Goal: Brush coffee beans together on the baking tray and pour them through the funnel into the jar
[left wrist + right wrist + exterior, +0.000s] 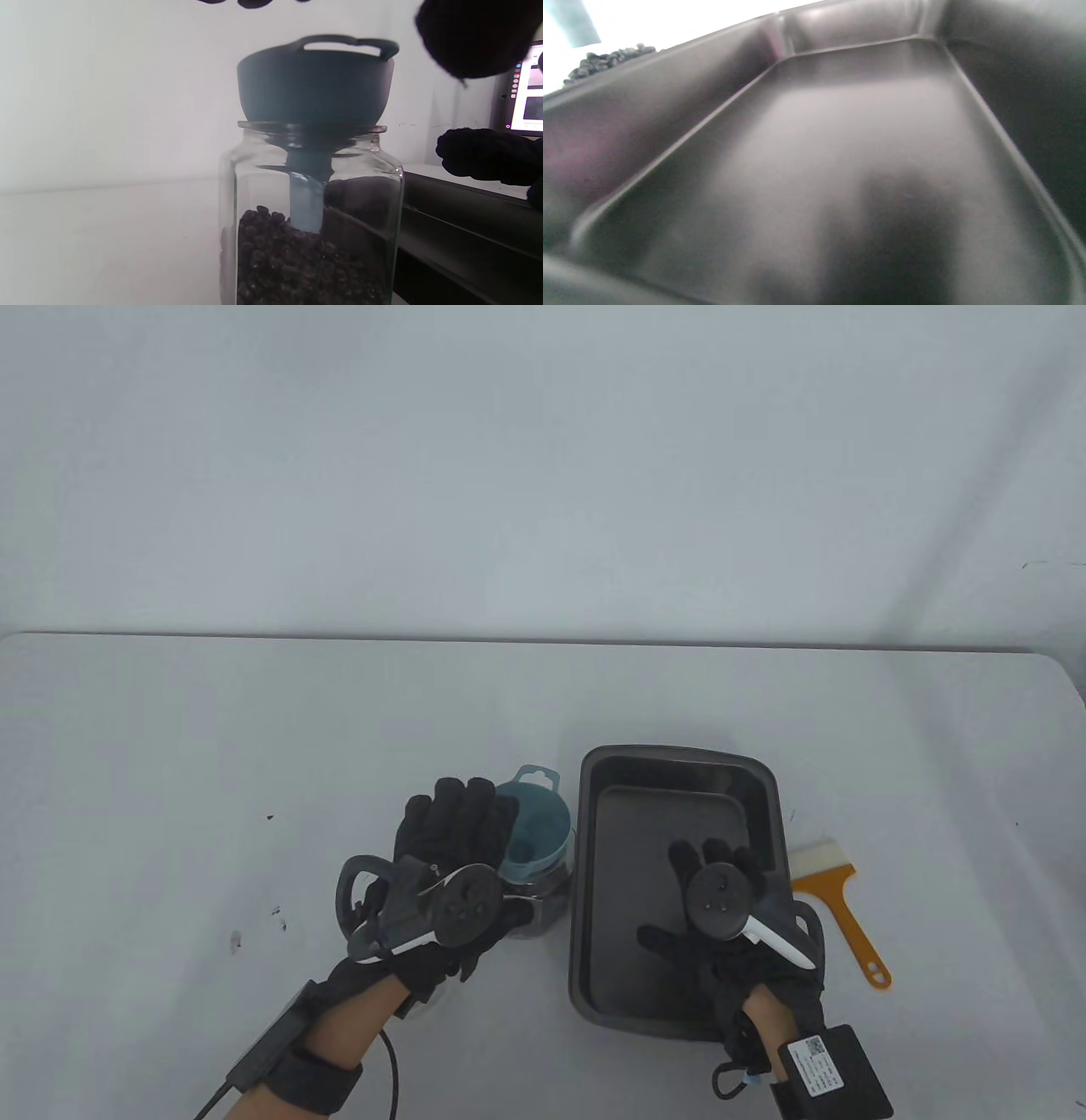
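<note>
Two gloved hands work near the desk's front edge. Table view shows the layout; only the left wrist view shows the dark coffee beans (pixel 297 262) filling the lower part of the clear glass jar (pixel 312 212), w/ the teal plastic funnel (pixel 316 84) seated upright in its mouth, spout pointing straight down to the bean pile. Right wrist view shows the dark metal baking tray's (pixel 670 97) floor bare, no beans on it. Tray's long axis runs front-to-back on the desk, jar just beside its left wall. Left hand (pixel 445 848) sits at the jar's left side, fingers by the funnel; whether it grips can't be told. Right hand (pixel 708 908) is spread flat, fingers straight, over the tray floor. Orange-handled brush w/ white bristles (pixel 836 903) lies on the desk right of the tray, handle toward the front edge.
</note>
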Motion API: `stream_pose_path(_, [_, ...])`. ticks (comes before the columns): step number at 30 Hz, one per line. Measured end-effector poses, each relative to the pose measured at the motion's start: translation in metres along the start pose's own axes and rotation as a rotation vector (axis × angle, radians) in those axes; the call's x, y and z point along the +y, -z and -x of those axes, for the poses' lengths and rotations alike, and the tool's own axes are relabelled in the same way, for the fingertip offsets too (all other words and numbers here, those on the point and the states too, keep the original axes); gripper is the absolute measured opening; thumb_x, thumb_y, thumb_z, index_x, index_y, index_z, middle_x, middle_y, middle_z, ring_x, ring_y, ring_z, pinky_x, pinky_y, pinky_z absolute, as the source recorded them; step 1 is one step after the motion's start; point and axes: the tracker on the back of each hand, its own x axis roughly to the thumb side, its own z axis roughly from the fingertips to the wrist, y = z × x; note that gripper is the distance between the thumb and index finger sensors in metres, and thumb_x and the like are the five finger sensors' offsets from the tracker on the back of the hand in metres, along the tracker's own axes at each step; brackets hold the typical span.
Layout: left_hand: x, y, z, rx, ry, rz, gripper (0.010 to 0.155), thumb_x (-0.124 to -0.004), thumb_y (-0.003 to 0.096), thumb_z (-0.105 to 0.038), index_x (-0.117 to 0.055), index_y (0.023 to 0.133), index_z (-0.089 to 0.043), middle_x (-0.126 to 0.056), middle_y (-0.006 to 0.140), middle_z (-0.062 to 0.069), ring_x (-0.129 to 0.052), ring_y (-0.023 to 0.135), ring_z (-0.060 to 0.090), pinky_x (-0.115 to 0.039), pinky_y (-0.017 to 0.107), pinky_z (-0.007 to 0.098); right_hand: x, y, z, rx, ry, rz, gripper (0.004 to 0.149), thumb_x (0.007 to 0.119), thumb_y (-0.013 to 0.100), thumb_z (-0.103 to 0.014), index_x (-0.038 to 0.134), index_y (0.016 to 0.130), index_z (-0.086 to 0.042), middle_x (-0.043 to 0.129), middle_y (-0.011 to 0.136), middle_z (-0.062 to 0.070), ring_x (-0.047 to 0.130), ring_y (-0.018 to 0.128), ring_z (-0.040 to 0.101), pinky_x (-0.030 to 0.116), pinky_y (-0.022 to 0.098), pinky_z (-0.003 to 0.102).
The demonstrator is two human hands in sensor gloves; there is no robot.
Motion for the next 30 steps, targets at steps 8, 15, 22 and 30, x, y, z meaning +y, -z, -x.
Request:
stream_pose_path(8, [-0.014, 0.022, -0.003, -0.034, -0.026, -0.012, 0.082, -0.08, 0.0361, -0.065, -0.056, 0.103, -0.024, -0.066, 0.108, 0.004, -0.071, 0.103, 0.029, -0.052, 0.08, 0.057, 0.0, 0.001, 0.002, -0.01, 0.029, 0.002, 0.092, 0.062, 0.038, -0.069, 0.001, 0.097, -0.032, 0.018, 0.108, 0.024, 0.021, 0.097, 0.055, 0.029, 0.066, 0.071])
stream_pose_path(15, [-0.023, 0.031, -0.001, -0.064, -0.059, -0.022, 0.064, -0.078, 0.0381, -0.062, -0.071, 0.092, -0.028, -0.081, 0.095, -0.001, -0.082, 0.094, 0.024, -0.055, 0.079, 0.055, -0.002, 0.003, 0.005, -0.01, 0.064, 0.0, 0.091, 0.063, 0.039, -0.067, 0.004, 0.098, -0.031, 0.02, 0.108, 0.024, 0.023, 0.097, 0.054, 0.03, 0.066, 0.071])
stream_pose_path(22, [-0.02, 0.033, -0.004, -0.095, -0.111, -0.027, 0.044, -0.071, 0.0424, -0.053, -0.08, 0.08, -0.031, -0.091, 0.081, -0.006, -0.089, 0.085, 0.018, -0.057, 0.078, 0.053, -0.002, 0.003, 0.005, -0.005, 0.074, -0.016, 0.089, 0.062, 0.04, -0.066, 0.004, 0.098, -0.031, 0.021, 0.108, 0.024, 0.023, 0.097, 0.053, 0.03, 0.066, 0.07])
stream_pose_path(30, [-0.004, 0.024, -0.007, -0.146, -0.114, -0.132, 0.044, -0.065, 0.0429, -0.051, -0.079, 0.077, -0.027, -0.088, 0.072, -0.001, -0.088, 0.066, 0.017, -0.061, 0.072, 0.048, -0.002, 0.004, 0.006, 0.003, 0.086, -0.019, 0.088, 0.062, 0.04, -0.065, 0.005, 0.098, -0.03, 0.024, 0.107, 0.024, 0.025, 0.097, 0.053, 0.031, 0.066, 0.07])
